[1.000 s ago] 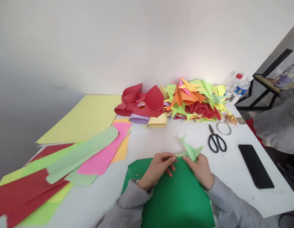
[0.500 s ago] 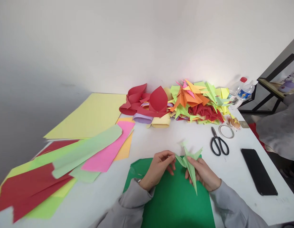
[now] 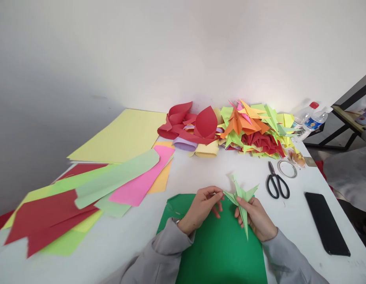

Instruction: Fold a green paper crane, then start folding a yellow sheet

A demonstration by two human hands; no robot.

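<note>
A light green folded paper crane is held just above a dark green sheet that lies at the near table edge. My right hand grips the crane's body from below, fingers closed round it. My left hand pinches the tip of one wing on the crane's left side. A long pointed flap of the crane hangs down over my right hand. Both sleeves are grey.
A heap of folded paper cranes and red curled paper shapes lies at the back. Loose coloured sheets cover the left. Black scissors, a tape ring, a black phone and two bottles are on the right. Another person's grey clothing is at the far right.
My right hand has turned the crane, so a long point that lay flat now hangs downward. My left hand keeps its pinch on the wing. The view has shifted slightly.
</note>
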